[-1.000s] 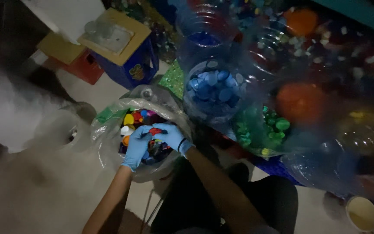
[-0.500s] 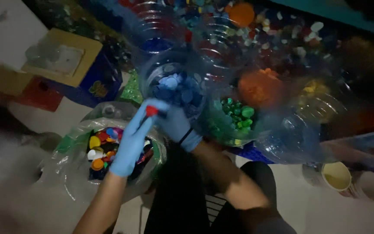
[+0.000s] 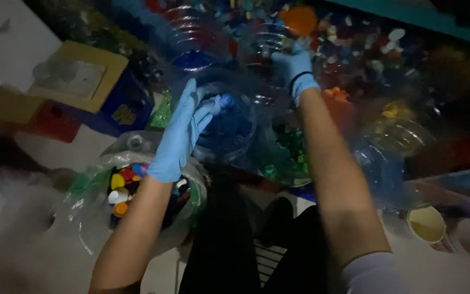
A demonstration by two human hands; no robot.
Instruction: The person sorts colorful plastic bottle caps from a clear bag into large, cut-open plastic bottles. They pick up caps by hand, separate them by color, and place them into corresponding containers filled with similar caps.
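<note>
Head view: mixed caps [image 3: 123,188] apparently fill bag [image 3: 82,218].

Gloved left hand [image 3: 180,133] hovers open; right hand [image 3: 296,68] reaches farther forward.

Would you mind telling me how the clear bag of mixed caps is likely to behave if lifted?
The bag looks thin and crinkled, so probably floppy, sagging around its caps. Its mouth is open, so caps may spill if tipped. Plastic caps suggest it is fairly light.
</note>
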